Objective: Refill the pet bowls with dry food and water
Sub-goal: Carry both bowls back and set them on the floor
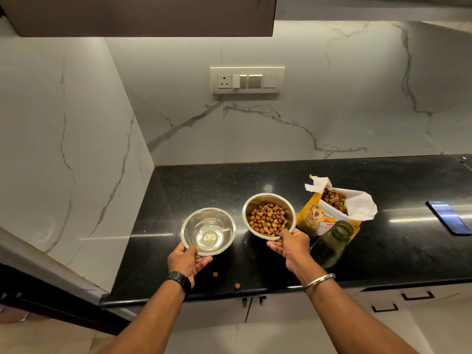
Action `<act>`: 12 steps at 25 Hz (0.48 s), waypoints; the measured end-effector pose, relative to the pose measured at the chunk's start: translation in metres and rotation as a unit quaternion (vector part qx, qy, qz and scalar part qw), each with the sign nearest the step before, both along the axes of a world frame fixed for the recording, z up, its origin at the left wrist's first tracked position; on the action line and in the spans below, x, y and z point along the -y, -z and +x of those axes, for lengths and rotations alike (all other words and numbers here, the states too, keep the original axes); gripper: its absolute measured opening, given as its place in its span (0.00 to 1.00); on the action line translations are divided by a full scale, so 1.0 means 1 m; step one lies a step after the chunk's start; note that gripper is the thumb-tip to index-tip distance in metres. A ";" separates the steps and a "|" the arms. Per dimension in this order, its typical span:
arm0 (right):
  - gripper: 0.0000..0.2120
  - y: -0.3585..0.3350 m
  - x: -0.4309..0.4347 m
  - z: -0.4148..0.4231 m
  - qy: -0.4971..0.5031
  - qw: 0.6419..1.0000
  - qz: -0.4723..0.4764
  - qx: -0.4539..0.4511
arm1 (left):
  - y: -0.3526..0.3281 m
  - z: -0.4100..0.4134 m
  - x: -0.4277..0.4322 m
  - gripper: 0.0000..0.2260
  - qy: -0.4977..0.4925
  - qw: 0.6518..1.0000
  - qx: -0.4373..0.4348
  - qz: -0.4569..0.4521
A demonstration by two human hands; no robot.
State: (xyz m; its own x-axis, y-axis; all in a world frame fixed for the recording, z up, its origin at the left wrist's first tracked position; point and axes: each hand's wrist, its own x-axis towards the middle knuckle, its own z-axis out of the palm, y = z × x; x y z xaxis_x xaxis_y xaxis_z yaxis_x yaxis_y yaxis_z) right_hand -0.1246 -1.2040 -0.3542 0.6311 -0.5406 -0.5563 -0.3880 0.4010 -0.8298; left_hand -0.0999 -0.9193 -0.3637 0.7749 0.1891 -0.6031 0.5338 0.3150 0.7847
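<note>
- Two stray kibble pieces [215,274] are seen on the black bench [383,251], just behind the left grip and nearer the bench edge.
- The left grip [187,260] is pinched on the near rim of the steel water bowl [208,231], thumb over the lip, fingers beneath; clear water appears to lie in the bottom.
- The right grip [287,245] is pinched the same way on the near rim of the steel food bowl [269,216], which is well filled with kibble.
- Both bowls seem to be held by one edge only; a tilt away from either grip could slop water or roll kibble onto the bench.
- Just right of the right grip an open green glass bottle [332,244] leans; it could be knocked over by the wrist.
- Beyond the bottle the torn dog food bag [332,208] stands open and could spill if nudged.
- Far right of the grips a phone [449,218] lies flat, within reach of any splash.
</note>
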 end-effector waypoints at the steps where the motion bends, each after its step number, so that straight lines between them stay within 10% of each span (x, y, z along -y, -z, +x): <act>1: 0.11 -0.004 0.000 0.000 -0.001 1.000 -0.005 0.002 | -0.004 0.000 -0.001 0.15 0.001 1.000 0.004 0.002; 12: 0.10 -0.037 -0.013 -0.005 -0.003 0.999 -0.038 0.016 | -0.052 0.004 -0.017 0.14 0.009 0.998 0.057 0.008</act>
